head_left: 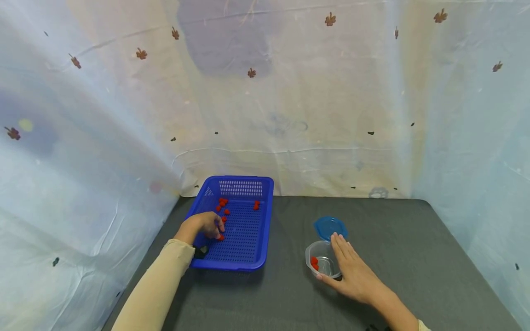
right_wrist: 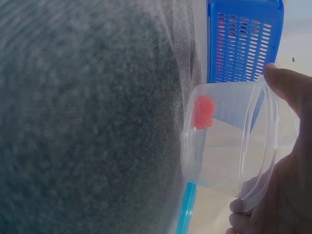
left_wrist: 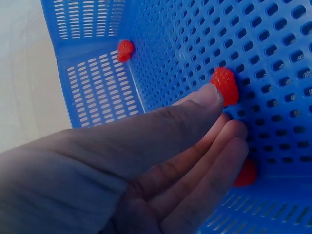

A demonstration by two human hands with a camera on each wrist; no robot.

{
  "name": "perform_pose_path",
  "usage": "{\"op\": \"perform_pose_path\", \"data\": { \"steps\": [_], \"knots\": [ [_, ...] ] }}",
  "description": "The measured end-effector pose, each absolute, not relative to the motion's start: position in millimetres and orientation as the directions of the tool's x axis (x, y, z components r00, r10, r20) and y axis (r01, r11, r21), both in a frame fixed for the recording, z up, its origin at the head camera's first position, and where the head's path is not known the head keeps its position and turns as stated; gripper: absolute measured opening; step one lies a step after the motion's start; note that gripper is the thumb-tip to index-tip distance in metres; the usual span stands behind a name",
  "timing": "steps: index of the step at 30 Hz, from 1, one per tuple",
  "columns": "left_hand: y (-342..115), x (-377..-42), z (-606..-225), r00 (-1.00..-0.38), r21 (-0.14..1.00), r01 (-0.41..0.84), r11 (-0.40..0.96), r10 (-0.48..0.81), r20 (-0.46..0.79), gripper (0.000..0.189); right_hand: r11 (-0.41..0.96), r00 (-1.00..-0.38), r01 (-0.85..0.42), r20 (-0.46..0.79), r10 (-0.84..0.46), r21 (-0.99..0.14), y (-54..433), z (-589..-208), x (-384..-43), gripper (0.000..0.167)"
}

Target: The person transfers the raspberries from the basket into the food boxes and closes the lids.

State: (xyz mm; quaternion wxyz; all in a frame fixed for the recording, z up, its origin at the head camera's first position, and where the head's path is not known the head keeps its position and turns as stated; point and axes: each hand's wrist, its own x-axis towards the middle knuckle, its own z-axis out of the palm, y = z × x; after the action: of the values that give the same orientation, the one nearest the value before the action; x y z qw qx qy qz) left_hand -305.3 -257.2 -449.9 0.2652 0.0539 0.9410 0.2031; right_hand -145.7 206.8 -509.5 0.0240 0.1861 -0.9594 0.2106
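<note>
In the head view my left hand (head_left: 209, 225) reaches into the blue basket (head_left: 265, 243). Its thumb and forefinger pinch a red raspberry (left_wrist: 225, 87) close over the perforated floor, while the other fingers curl loosely below. Part of the forefinger is hidden behind the thumb. Another raspberry (left_wrist: 246, 174) shows just past those fingertips. My right hand (head_left: 352, 273) holds a clear plastic container (head_left: 310, 250) at its rim, thumb on the near side and fingers across the far side. Inside the container, red raspberries (head_left: 314, 263) lie against the left wall.
Further raspberries (head_left: 223, 202) are scattered over the basket floor, a pair (head_left: 256, 205) near its right wall. Behind the container a blue lid (head_left: 330, 227) lies on the grey table (head_left: 290, 299). A patterned sheet (head_left: 290, 115) hangs along the back and sides.
</note>
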Motion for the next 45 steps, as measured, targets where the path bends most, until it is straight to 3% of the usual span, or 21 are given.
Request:
{"op": "perform_pose_path", "data": {
  "steps": [26, 45],
  "knots": [
    [-260, -307, -449, -0.823, 0.475, 0.03, 0.879, 0.291, -0.488, 0.006, 0.842, -0.936, -0.348, 0.097, -0.339, -0.413, 207, -509, -145, 0.117],
    [-241, -303, -436, -0.872, 0.518, 0.202, 0.831, 0.393, -0.291, 0.003, 0.841, -0.934, -0.354, 0.11, -0.34, -0.409, 207, -509, -145, 0.117]
  ]
}}
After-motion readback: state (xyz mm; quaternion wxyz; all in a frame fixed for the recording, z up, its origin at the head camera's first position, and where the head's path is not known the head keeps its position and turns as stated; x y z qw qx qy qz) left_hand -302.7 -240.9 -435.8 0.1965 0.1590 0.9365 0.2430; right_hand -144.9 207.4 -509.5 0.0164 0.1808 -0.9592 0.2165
